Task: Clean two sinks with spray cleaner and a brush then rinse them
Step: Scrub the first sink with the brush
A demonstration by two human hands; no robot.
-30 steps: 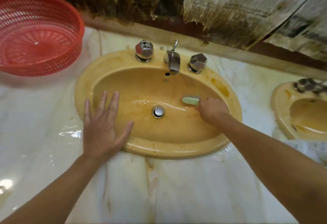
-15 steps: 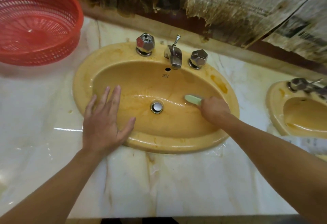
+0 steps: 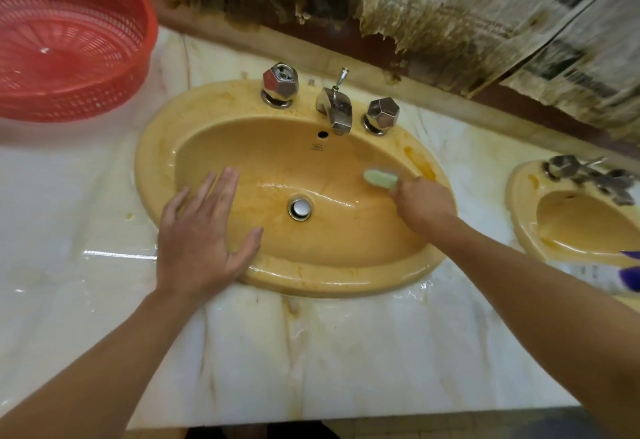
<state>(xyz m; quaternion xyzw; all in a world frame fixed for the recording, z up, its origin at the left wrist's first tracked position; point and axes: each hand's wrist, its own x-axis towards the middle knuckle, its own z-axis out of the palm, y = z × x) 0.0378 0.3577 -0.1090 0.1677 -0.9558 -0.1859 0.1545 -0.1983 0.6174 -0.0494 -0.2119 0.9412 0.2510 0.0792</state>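
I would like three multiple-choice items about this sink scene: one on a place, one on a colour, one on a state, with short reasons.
1. Where in the near sink is the brush head?
A) left inner wall
B) right inner wall
C) front rim

2. What colour is the basket?
A) red
B) blue
C) green

3. The left hand is:
A) a fist
B) gripping the brush
C) open, fingers straight

Answers:
1 B, the right hand holds the brush against that wall.
2 A, its mesh is red.
3 C, its fingers lie straight over the left rim.
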